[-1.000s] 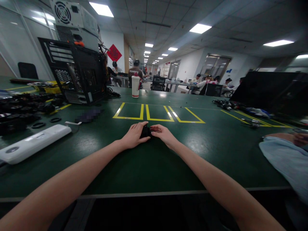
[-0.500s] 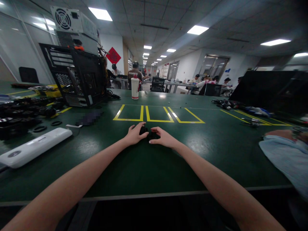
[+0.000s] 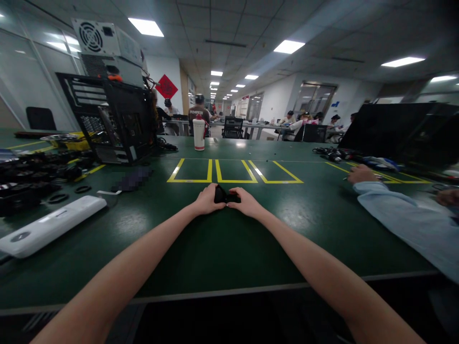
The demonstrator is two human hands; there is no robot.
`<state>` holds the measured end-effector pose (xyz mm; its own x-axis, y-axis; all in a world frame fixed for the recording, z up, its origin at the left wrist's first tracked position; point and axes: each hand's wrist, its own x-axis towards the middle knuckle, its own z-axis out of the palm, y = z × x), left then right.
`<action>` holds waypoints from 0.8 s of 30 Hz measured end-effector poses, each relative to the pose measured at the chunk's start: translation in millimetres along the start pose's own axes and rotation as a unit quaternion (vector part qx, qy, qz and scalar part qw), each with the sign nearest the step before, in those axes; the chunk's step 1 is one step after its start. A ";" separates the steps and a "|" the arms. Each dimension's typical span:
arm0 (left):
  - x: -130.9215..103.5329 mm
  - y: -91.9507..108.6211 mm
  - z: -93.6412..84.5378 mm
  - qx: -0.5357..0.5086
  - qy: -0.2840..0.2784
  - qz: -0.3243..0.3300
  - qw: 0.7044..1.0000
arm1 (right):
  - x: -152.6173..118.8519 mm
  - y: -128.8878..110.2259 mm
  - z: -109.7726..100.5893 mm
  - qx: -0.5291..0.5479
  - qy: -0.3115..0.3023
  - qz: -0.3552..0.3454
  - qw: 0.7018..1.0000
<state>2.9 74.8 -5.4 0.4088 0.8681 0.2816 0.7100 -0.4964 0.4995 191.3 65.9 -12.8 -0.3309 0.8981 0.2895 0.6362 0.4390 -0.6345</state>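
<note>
In the middle of the green tabletop (image 3: 229, 253), my left hand (image 3: 206, 200) is closed on a small black piece (image 3: 219, 194) whose kind I cannot make out. Close beside it, my right hand (image 3: 245, 202) grips a flatter dark piece (image 3: 234, 197), partly hidden by the fingers. The two pieces meet or nearly meet; I cannot tell whether they are joined. Both thumbs point inward along the near side. Just beyond my hands lie yellow tape outlines (image 3: 236, 181).
On the left stand an open computer case (image 3: 125, 119), a white power strip (image 3: 57, 222) and black parts (image 3: 21, 172). A white cup (image 3: 199, 134) stands farther back. At the right, a co-worker's hand (image 3: 360, 175) and blue sleeve (image 3: 398, 205) reach over the table, near cables (image 3: 333, 155).
My hands have come closer together, and their fingers have closed round the dark pieces. At the right, the co-worker's sleeved arm has reached forward and inward over the table.
</note>
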 end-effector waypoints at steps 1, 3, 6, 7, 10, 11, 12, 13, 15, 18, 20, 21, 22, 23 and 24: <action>2.7 3.6 1.9 0.001 -0.004 -0.009 1.000 | 1.3 2.7 -0.3 0.010 0.002 -0.001 1.000; 7.3 9.8 5.4 -0.003 -0.006 -0.027 1.000 | 3.3 7.5 -1.1 0.037 0.001 -0.004 0.999; 11.8 15.7 9.9 -0.002 0.008 -0.045 0.999 | 4.6 12.1 -2.8 0.077 -0.009 -0.003 0.997; 12.7 16.8 11.3 0.001 0.014 -0.049 0.999 | 4.7 13.1 -3.3 0.089 -0.012 -0.001 0.996; 14.3 19.3 14.5 0.006 0.030 -0.062 0.998 | 4.6 14.0 -4.6 0.111 -0.019 0.005 0.994; 14.5 20.0 15.1 0.005 0.031 -0.062 0.998 | 4.5 13.7 -4.9 0.112 -0.022 0.005 0.993; 14.5 20.6 15.4 0.004 0.031 -0.060 0.998 | 4.2 13.0 -5.4 0.110 -0.025 0.004 0.994; 14.4 21.2 15.4 0.001 0.028 -0.057 0.998 | 3.8 12.1 -6.1 0.105 -0.026 0.002 0.994; 14.0 22.2 14.6 -0.005 0.022 -0.046 0.999 | 2.4 9.8 -8.3 0.078 -0.025 -0.004 0.997; 13.2 23.0 12.2 -0.022 0.016 -0.027 0.999 | -0.9 7.3 -13.4 0.005 -0.013 0.000 1.000; 12.4 23.3 10.6 -0.034 0.011 -0.019 0.999 | -3.1 7.3 -17.1 -0.031 -0.011 0.011 0.999; 11.6 23.3 9.9 -0.038 0.008 -0.017 0.999 | -4.1 7.6 -18.7 -0.039 -0.012 0.015 0.999; 10.4 23.4 9.3 -0.042 0.005 -0.016 0.999 | -5.1 7.7 -20.2 -0.045 -0.014 0.014 0.999; 8.4 23.4 8.5 -0.045 0.003 -0.015 0.999 | -6.3 7.2 -21.5 -0.049 -0.015 0.011 0.999; 5.4 23.6 7.6 -0.050 -0.001 -0.012 0.999 | -8.2 5.7 -22.7 -0.055 -0.015 0.008 0.998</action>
<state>26.2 67.8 1.7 0.3933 0.8796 0.2677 0.6584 -0.4726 0.5857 213.5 61.7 -2.5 -0.3404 0.9045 0.2568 0.7138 0.4264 -0.5556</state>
